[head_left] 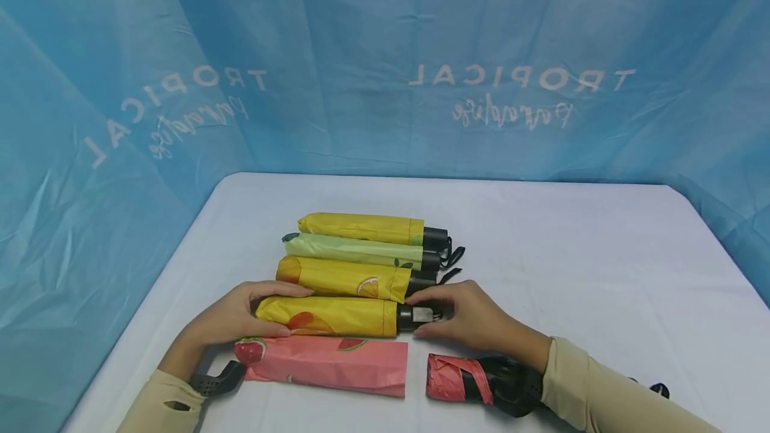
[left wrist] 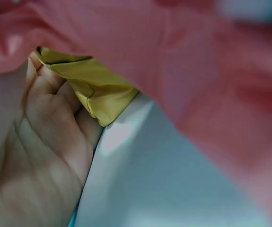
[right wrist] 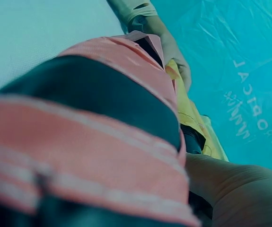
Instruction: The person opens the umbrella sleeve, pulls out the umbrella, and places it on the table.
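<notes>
A folded yellow umbrella in a fruit-print sleeve lies crosswise before me. My left hand holds its sleeved left end between thumb and fingers; in the left wrist view a yellow corner sits against the fingers. The right hand has thumb and fingertips on either side of its black handle. Nearer me lies a pink watermelon-print sleeve, close below the left hand. A folded pink umbrella with a black strap lies under the right wrist and fills much of the right wrist view.
Behind the held umbrella lie another yellow umbrella, a pale green one and a further yellow one, side by side with handles to the right. All rest on a white table. A blue printed curtain hangs behind and at the sides.
</notes>
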The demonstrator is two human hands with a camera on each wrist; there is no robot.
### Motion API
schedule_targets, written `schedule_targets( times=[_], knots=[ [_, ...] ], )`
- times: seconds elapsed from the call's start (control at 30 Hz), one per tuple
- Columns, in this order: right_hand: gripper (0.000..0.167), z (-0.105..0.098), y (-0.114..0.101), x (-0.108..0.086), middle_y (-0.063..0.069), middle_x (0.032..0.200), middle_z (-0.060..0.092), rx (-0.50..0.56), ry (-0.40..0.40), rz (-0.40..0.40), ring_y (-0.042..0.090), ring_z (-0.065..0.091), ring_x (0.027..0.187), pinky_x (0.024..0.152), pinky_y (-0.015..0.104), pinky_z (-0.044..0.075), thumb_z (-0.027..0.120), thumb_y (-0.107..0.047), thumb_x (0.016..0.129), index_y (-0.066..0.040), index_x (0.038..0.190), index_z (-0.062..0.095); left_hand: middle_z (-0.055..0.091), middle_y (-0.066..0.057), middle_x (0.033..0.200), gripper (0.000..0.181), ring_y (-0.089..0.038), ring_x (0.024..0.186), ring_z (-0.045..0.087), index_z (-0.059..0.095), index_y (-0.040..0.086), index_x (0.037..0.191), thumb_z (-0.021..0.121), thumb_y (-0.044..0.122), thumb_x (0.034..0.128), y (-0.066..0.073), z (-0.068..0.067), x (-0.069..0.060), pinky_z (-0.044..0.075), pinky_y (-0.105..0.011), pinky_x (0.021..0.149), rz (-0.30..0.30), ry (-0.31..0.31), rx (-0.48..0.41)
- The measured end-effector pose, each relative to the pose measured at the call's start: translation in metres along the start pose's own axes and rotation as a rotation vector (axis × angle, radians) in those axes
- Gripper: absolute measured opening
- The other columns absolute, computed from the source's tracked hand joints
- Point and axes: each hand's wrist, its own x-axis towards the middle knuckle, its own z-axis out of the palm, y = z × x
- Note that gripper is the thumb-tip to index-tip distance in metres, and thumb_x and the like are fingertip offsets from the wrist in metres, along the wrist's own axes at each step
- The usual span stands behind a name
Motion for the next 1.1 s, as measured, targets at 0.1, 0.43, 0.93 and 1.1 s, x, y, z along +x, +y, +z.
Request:
schedule_targets(
  times=[0.1, 0.43, 0.93, 1.1],
  knots=[
    [0.046, -0.001, 0.000, -0.001, -0.021, 0.114, 0.071, -0.013, 0.003, 0.006, 0.003, 0.063, 0.091, 0.076, 0.026, 0.053, 0.089, -0.034, 0.080, -0.036, 0.122, 0.072, 0.063, -0.003, 0.138, 0.055, -0.019, 0.116, 0.063, 0.064, 0.021, 0.139, 0.082, 0.014, 0.0879, 0.000, 0.001, 0.001, 0.056, -0.031, 0.092, -0.005, 0.010, 0.003],
    [0.043, -0.004, 0.001, -0.008, -0.019, 0.117, 0.071, -0.020, 0.018, 0.010, 0.003, 0.065, 0.105, 0.086, 0.029, 0.056, 0.088, -0.033, 0.081, -0.032, 0.122, 0.073, 0.063, -0.003, 0.138, 0.052, -0.016, 0.117, 0.062, 0.065, 0.022, 0.138, 0.081, 0.016, 0.0894, 0.004, 0.001, 0.006, 0.055, -0.029, 0.094, -0.011, 0.001, 0.035],
    [0.040, -0.014, -0.003, -0.014, -0.018, 0.113, 0.071, -0.030, -0.020, 0.082, 0.003, 0.065, 0.103, 0.083, 0.028, 0.056, 0.089, -0.029, 0.080, -0.035, 0.117, 0.074, 0.063, -0.003, 0.139, 0.052, -0.016, 0.119, 0.061, 0.064, 0.021, 0.139, 0.081, 0.015, 0.0898, 0.002, -0.002, 0.004, 0.053, -0.028, 0.096, -0.012, -0.003, 0.029],
    [0.040, -0.015, -0.005, -0.015, -0.016, 0.113, 0.072, -0.012, -0.036, 0.082, 0.004, 0.065, 0.100, 0.082, 0.028, 0.056, 0.089, -0.027, 0.081, -0.032, 0.117, 0.075, 0.063, -0.003, 0.139, 0.052, -0.015, 0.119, 0.061, 0.064, 0.020, 0.139, 0.080, 0.013, 0.0901, 0.000, -0.001, 0.001, 0.053, -0.028, 0.095, -0.014, -0.006, 0.003]
  ],
)
